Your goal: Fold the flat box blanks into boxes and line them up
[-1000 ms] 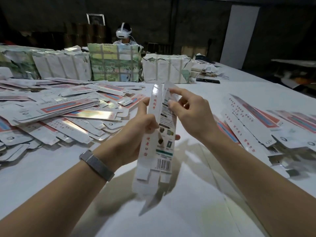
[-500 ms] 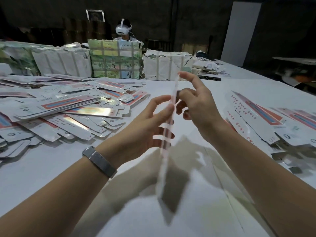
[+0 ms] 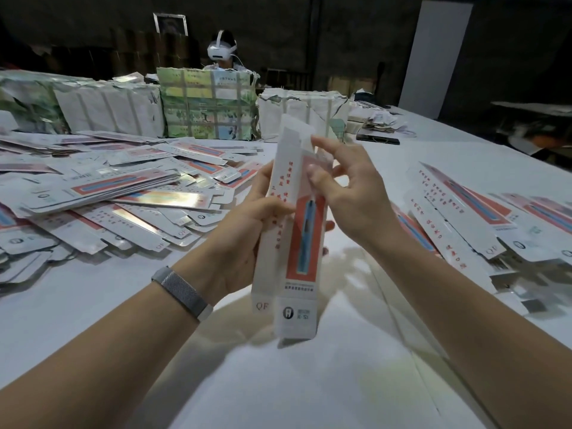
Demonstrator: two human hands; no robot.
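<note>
The box (image 3: 294, 230) – seen edge-on half a second ago – has been turned face-on and opened into a sleeve, held above the tabletop's (image 3: 309, 382) near middle. It is gripped by the left hand (image 3: 244, 230); its top is pinched by the right hand (image 3: 349, 193) – flaps remain untucked.

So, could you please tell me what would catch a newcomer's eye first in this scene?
At centre, the left hand and right hand hold a long white box with a red panel upright above the white table. To the left lies a big heap of flat blanks, with a smaller spread on the right. Behind, strapped bundles line the table's far side, a person in a white headset beyond them.
</note>
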